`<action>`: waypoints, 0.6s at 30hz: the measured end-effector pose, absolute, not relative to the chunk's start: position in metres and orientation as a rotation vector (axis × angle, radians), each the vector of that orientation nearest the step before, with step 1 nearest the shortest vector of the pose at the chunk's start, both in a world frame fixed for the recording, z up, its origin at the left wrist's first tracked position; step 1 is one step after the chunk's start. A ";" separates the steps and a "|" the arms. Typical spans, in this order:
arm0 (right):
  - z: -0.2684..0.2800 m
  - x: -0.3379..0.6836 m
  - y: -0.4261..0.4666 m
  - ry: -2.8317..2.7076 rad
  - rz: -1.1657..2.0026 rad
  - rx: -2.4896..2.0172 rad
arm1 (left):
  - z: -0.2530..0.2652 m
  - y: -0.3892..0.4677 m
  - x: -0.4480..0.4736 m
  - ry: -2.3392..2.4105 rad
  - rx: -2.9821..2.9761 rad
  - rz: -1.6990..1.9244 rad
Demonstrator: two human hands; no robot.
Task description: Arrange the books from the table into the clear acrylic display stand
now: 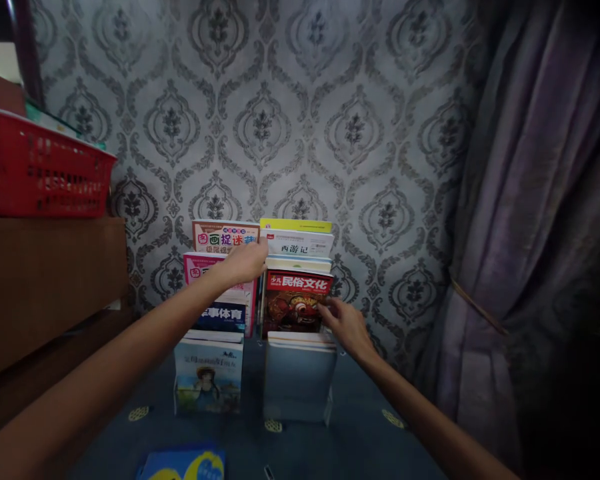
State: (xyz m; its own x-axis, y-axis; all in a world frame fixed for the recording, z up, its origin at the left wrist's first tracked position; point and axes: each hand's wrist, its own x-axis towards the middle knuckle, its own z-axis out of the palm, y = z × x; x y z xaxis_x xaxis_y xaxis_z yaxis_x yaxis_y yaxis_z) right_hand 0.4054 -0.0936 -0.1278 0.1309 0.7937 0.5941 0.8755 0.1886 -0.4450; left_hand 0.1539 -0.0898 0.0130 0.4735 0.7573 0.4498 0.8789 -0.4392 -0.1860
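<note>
My left hand (247, 261) is closed at the upper left edge of the right-hand row of books. Its fingertips are hidden, so which book they grip I cannot make out. Lower down, the fingers of my right hand (349, 325) pinch the right edge of a red-titled book (293, 303) with a dark red picture. Behind that book stand a white book (300, 245) and a yellow-topped one (295, 225). In front of it is a plain blue-grey book (300, 380). Left of these, another row holds a brown-bordered book (200, 235), a pink-edged book (253, 313) and a dark blue one (227, 315).
A pale blue picture-cover book (209, 380) fronts the left row. Nearer me, a blue and yellow book (183, 465) lies on the dark tabletop (375, 447). A red basket (45, 163) sits on a brown box (50, 280) at left. A curtain (510, 267) hangs right.
</note>
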 end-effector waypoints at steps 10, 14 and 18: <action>-0.131 0.400 -0.092 -1.680 0.048 -1.553 | 0.014 -0.076 0.150 -1.311 -2.440 -0.411; -0.130 0.400 -0.093 -1.689 0.051 -1.543 | 0.015 -0.075 0.149 -1.330 -2.431 -0.422; -0.129 0.400 -0.097 -1.670 0.029 -1.531 | 0.010 -0.091 0.146 -1.293 -2.357 -0.586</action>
